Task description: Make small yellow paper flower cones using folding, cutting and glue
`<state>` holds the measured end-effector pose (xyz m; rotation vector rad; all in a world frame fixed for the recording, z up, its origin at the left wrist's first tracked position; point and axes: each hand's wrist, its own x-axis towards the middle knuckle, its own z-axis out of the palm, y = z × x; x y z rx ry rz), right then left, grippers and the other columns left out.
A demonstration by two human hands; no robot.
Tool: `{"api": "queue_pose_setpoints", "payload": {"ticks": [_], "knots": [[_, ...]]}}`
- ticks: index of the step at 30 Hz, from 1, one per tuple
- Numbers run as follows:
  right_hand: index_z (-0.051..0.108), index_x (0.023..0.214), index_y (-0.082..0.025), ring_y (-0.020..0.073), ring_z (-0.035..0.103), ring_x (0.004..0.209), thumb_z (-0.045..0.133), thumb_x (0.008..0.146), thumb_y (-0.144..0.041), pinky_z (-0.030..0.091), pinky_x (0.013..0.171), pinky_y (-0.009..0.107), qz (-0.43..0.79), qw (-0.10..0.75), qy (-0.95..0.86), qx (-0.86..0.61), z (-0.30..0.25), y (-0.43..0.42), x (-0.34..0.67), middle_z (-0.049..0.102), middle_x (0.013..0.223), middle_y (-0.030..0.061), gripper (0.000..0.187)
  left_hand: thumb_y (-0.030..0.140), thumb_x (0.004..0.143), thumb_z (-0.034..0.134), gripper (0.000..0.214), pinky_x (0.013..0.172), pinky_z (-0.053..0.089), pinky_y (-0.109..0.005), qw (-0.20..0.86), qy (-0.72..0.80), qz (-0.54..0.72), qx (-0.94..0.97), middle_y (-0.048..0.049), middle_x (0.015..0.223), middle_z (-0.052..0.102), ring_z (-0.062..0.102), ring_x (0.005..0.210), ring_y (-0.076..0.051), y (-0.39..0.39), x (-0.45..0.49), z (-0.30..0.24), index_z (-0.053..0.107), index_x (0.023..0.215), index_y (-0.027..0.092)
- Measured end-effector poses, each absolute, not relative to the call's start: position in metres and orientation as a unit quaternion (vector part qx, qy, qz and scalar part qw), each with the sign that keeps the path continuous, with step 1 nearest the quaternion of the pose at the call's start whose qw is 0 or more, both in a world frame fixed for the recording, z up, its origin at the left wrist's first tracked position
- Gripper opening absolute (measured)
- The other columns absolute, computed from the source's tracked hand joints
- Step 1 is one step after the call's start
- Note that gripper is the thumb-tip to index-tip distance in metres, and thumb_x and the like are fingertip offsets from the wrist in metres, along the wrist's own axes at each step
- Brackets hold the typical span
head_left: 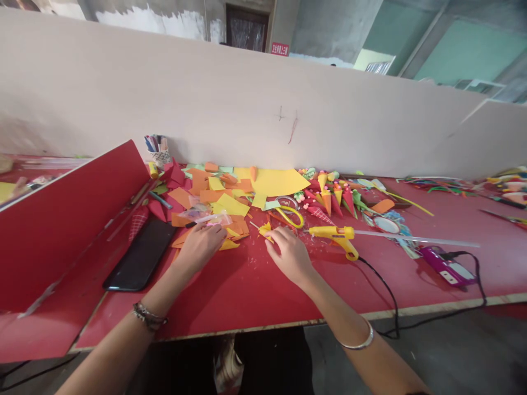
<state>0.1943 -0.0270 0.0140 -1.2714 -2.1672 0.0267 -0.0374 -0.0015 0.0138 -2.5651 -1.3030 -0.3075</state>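
My left hand (200, 244) rests on the red table (247, 285), fingers curled at a small clear plastic bag (206, 218) with pink bits, at the edge of a heap of orange and yellow paper scraps (214, 200). My right hand (288, 252) lies a little to the right, fingers pinched on a small yellow paper piece (265, 230). A yellow glue gun (335, 236) with a long clear glue stick lies just right of that hand.
Yellow-handled scissors (290, 214), a large yellow sheet (275, 181) and several paper cones (329, 200) lie behind. A black phone (140, 255) lies left, beside a red divider board (61, 219). A purple power strip (447, 269) and black cable (387, 296) sit right. A pen cup (157, 151) stands by the wall.
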Motion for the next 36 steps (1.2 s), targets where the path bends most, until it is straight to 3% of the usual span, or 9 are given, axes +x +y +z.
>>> {"api": "queue_pose_setpoints", "payload": {"ticks": [3,7,11,14,22,27,32,36], "knots": [[0.056,0.088,-0.019,0.0169,0.055,0.081,0.041,0.082,-0.015,0.044,0.071,0.029,0.050,0.346,-0.814,-0.464,0.016,-0.031,0.192,0.060,0.083,0.0046,0.017,0.018,0.081,0.045,0.014,0.068,0.040,-0.030,0.090,-0.467,-0.161,-0.865,-0.0050,0.074,0.061,0.057,0.070,-0.018,-0.001,-0.040,0.013,0.057,0.074,0.016],[0.053,0.097,-0.020,0.0146,0.055,0.078,0.041,0.083,-0.017,0.046,0.070,0.028,0.159,0.401,-0.785,-0.446,0.024,-0.036,0.185,0.059,0.083,0.0040,0.018,0.020,0.082,0.047,0.009,0.064,0.041,-0.022,-0.078,-0.431,-0.307,-0.845,-0.0022,0.076,0.059,0.054,0.070,-0.013,-0.011,-0.038,0.023,0.053,0.077,0.017],[0.046,0.114,-0.024,0.0121,0.055,0.091,0.038,0.083,-0.011,0.046,0.081,0.027,0.281,0.411,-0.792,-0.352,0.037,-0.042,0.176,0.055,0.104,0.0041,0.034,0.018,0.082,0.048,0.006,0.068,0.043,-0.021,-0.175,-0.370,-0.363,-0.837,-0.0014,0.078,0.059,0.055,0.074,-0.011,-0.027,-0.031,0.036,0.053,0.079,0.018],[0.045,0.116,-0.026,0.0130,0.049,0.104,0.039,0.082,-0.009,0.040,0.092,0.030,0.303,0.385,-0.820,-0.297,0.045,-0.048,0.172,0.052,0.112,0.0030,0.039,0.017,0.080,0.049,0.004,0.068,0.043,-0.021,-0.185,-0.363,-0.378,-0.832,-0.0012,0.078,0.059,0.055,0.074,-0.011,-0.035,-0.027,0.042,0.053,0.080,0.018],[0.041,0.119,-0.026,0.0176,0.044,0.111,0.053,0.078,-0.020,0.041,0.094,0.035,0.230,0.413,-0.814,-0.338,0.040,-0.055,0.172,0.048,0.116,0.0058,0.043,0.017,0.078,0.049,0.004,0.064,0.043,-0.021,-0.159,-0.404,-0.397,-0.809,0.0002,0.072,0.059,0.055,0.068,-0.011,-0.037,-0.024,0.042,0.053,0.076,0.018],[0.049,0.108,-0.025,0.0164,0.051,0.101,0.051,0.079,-0.019,0.045,0.088,0.034,0.212,0.423,-0.809,-0.351,0.038,-0.055,0.173,0.051,0.107,0.0050,0.030,0.018,0.077,0.050,0.003,0.062,0.043,-0.021,-0.152,-0.422,-0.404,-0.797,0.0002,0.071,0.059,0.055,0.066,-0.011,-0.040,-0.025,0.042,0.053,0.076,0.018],[0.037,0.121,-0.025,0.0151,0.053,0.099,0.056,0.077,-0.022,0.041,0.093,0.034,0.257,0.422,-0.798,-0.346,0.038,-0.056,0.172,0.050,0.115,0.0058,0.048,0.017,0.076,0.049,0.004,0.062,0.043,-0.020,-0.147,-0.420,-0.400,-0.802,0.0006,0.069,0.058,0.055,0.065,-0.011,-0.042,-0.023,0.043,0.053,0.075,0.018],[0.038,0.120,-0.025,0.0155,0.052,0.098,0.055,0.077,-0.023,0.046,0.086,0.032,0.282,0.416,-0.792,-0.347,0.039,-0.057,0.170,0.052,0.108,0.0051,0.046,0.018,0.077,0.049,0.004,0.061,0.043,-0.020,-0.151,-0.414,-0.402,-0.802,0.0005,0.069,0.058,0.055,0.065,-0.011,-0.045,-0.022,0.044,0.053,0.074,0.017]]}}
